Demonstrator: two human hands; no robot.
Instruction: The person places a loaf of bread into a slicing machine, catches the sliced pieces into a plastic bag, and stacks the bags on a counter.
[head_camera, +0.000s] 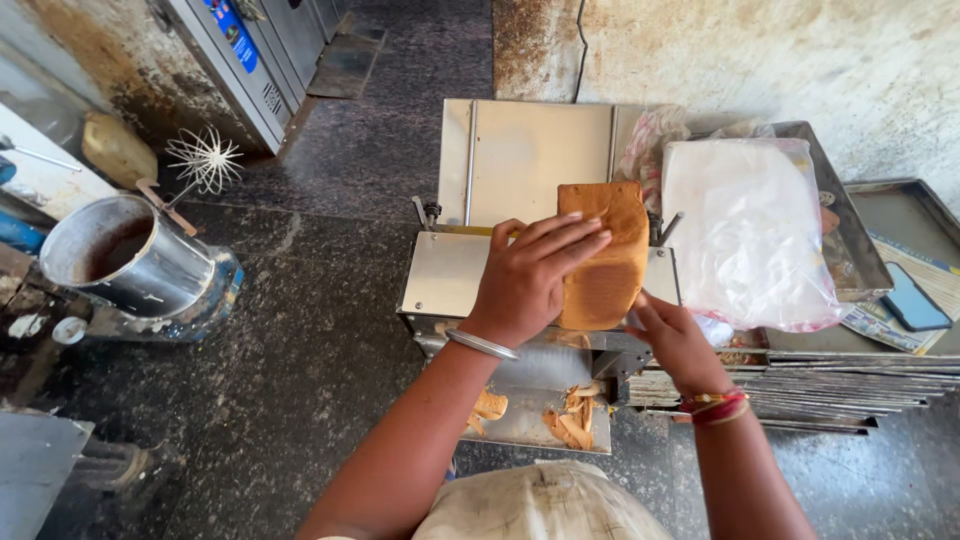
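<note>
- Nearest me, the lower tray (528, 425) of the bread slicing machine (450, 275) holds loose crust pieces (572, 420); these lie apart from the loaf.
- My right hand (675, 340) sits at the near right end of the loaf of bread (603, 255), fingers loosely curled against its lower edge; I cannot tell whether it pinches the crust or only steadies it.
- My left hand (530, 280) lies flat on the loaf's left side, fingers pressed together and extended across the top crust.
- The loaf stands on the machine's steel table, over the cutting slot, long axis running away from me.
- Judged step: feeding the loaf through the slicer. The next move appears to call for even forward pressure with both hands, fingertips kept above the slot.
- Beyond, to the right, a clear plastic bag (750, 230) rests on a steel tray (860, 265).
- Far left: a metal mixing bowl (125, 255) and a wire whisk (203, 160) on the dark floor (330, 330).
</note>
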